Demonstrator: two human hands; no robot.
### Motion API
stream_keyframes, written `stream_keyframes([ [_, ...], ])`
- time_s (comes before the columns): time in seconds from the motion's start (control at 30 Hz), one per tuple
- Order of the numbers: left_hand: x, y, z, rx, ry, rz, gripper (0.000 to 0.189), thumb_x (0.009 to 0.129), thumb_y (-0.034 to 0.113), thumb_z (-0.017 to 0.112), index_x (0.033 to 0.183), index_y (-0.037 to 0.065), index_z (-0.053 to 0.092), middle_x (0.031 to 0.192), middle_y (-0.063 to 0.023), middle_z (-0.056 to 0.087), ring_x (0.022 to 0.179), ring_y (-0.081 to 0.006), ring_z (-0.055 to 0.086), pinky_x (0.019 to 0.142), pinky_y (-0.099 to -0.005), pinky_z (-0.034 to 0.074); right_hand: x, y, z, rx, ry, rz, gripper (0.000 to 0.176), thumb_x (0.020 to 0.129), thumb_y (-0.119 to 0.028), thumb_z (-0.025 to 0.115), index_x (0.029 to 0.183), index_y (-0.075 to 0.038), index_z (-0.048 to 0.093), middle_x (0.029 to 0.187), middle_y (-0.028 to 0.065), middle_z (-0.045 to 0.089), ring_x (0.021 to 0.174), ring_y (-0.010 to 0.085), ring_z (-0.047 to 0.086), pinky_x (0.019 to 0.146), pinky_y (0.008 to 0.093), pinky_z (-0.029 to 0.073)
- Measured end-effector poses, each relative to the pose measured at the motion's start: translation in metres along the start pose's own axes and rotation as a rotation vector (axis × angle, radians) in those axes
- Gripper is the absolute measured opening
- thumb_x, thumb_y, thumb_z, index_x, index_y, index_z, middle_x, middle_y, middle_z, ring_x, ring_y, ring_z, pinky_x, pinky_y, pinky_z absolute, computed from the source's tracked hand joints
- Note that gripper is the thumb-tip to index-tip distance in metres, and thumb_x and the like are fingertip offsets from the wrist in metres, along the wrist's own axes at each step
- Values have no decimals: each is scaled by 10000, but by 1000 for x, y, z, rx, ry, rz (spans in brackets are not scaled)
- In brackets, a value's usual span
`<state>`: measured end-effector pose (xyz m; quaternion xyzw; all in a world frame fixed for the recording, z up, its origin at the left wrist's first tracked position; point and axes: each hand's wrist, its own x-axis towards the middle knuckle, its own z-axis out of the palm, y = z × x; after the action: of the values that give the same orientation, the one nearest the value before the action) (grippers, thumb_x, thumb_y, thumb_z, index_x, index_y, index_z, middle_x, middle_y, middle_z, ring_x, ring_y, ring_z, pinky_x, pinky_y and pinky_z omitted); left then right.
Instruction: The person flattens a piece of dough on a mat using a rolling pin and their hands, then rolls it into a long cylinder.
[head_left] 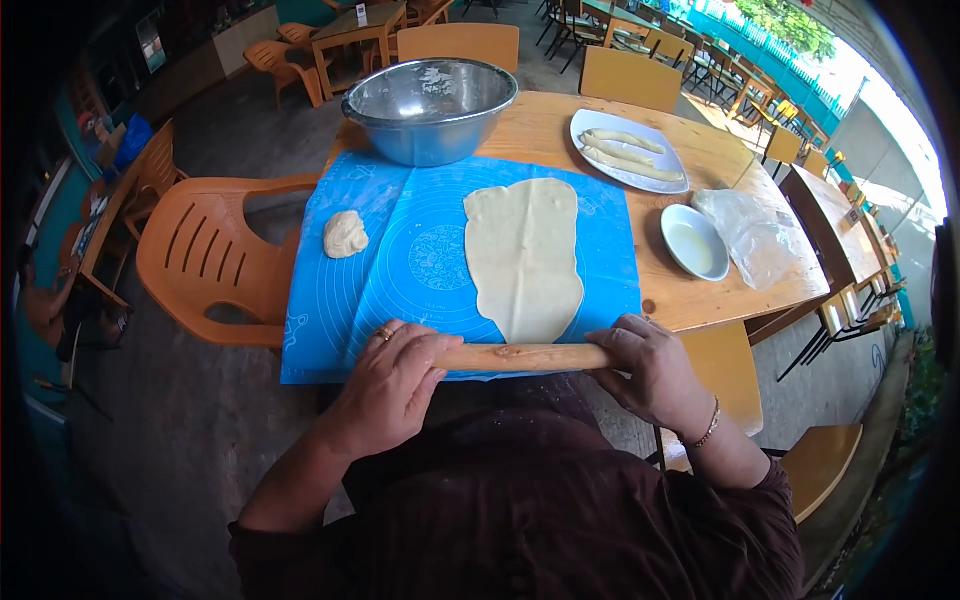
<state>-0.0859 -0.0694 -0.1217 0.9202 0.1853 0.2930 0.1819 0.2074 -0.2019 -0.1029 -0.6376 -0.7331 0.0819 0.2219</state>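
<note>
A wooden rolling pin lies crosswise at the near edge of the blue mat. My left hand is closed round its left end, and my right hand grips the right end. Beyond the pin stretches a long, flat sheet of dough, with a faint lengthwise line down its middle; its near end meets the pin. A small lump of dough rests on the left part of the mat, apart from both hands.
A steel bowl stands at the mat's far left. On the wooden table are a white plate with rolled dough strips, a small white bowl and a clear plastic bag. An orange chair touches the left side.
</note>
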Motion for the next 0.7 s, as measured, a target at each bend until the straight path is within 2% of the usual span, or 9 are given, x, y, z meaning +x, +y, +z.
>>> stream_keyframes([
  [0.13, 41, -7, -18, 16, -4, 11, 387, 879, 18, 605, 1263, 4, 566, 1165, -175, 619, 1102, -355, 572, 987, -443, 413, 21, -6, -23, -68, 111, -24, 309, 787, -143, 766, 1072, -72, 670, 894, 102, 599, 807, 321, 642, 713, 429, 520],
  [0.2, 71, -15, -12, 172, 203, 65, 404, 939, 70, 572, 1332, -9, 529, 1314, -204, 559, 1281, -368, 496, 1085, -453, 370, 34, 0, -27, -10, 240, 42, 286, 818, -170, 761, 1074, -83, 668, 898, 110, 586, 789, 327, 635, 691, 439, 511],
  [0.3, 114, -33, -2, 180, 352, 92, 423, 992, 149, 543, 1371, -31, 486, 1354, -237, 512, 1336, -444, 434, 1104, -494, 364, 53, 19, -16, -98, 293, 83, 250, 843, -186, 741, 1033, -51, 653, 894, 118, 586, 793, 333, 623, 703, 442, 504],
  [0.4, 152, -35, 3, -9, 279, 89, 434, 1044, 199, 447, 1403, -44, 468, 1466, -229, 449, 1449, -397, 311, 1177, -439, 280, 71, 26, 9, -171, 287, 167, 214, 872, -191, 693, 954, -7, 623, 914, 154, 588, 851, 358, 600, 770, 459, 487],
  [0.47, 171, -41, 13, 66, 0, 53, 493, 1050, 287, 443, 1411, -48, 468, 1515, -224, 402, 1470, -393, 268, 1191, -434, 256, 81, 41, 33, -250, 325, 84, 207, 890, -191, 655, 921, 9, 611, 943, 198, 579, 920, 385, 573, 833, 466, 467],
  [0.5, 180, -44, 22, 71, 1, 54, 493, 1050, 287, 443, 1411, -48, 468, 1515, -224, 402, 1470, -393, 268, 1191, -434, 256, 83, 50, 43, -251, 268, 86, 233, 905, -201, 622, 945, 29, 621, 972, 226, 565, 985, 398, 546, 874, 490, 443],
  [0.57, 195, -55, 44, 109, -249, -126, 562, 1058, 408, 372, 1425, -4, 481, 1572, -224, 316, 1500, -379, 187, 1215, -440, 200, 86, 42, 42, -285, 227, 70, 270, 923, -230, 599, 981, 32, 627, 991, 228, 564, 983, 398, 544, 876, 504, 438],
  [0.63, 206, -70, 68, 138, -326, -163, 591, 1057, 451, 325, 1442, 28, 473, 1589, -220, 281, 1508, -371, 158, 1224, -439, 173, 90, 36, 34, -321, 177, 59, 309, 940, -260, 577, 1016, 34, 633, 1009, 230, 563, 981, 398, 542, 879, 519, 433],
  [0.7, 217, -82, 82, 158, -413, -194, 622, 1056, 493, 277, 1460, 60, 466, 1605, -216, 245, 1516, -362, 130, 1233, -438, 146, 103, 39, 17, -264, 121, 101, 429, 990, -336, 503, 1142, 43, 637, 1192, 292, 560, 1169, 460, 498, 974, 546, 404],
])
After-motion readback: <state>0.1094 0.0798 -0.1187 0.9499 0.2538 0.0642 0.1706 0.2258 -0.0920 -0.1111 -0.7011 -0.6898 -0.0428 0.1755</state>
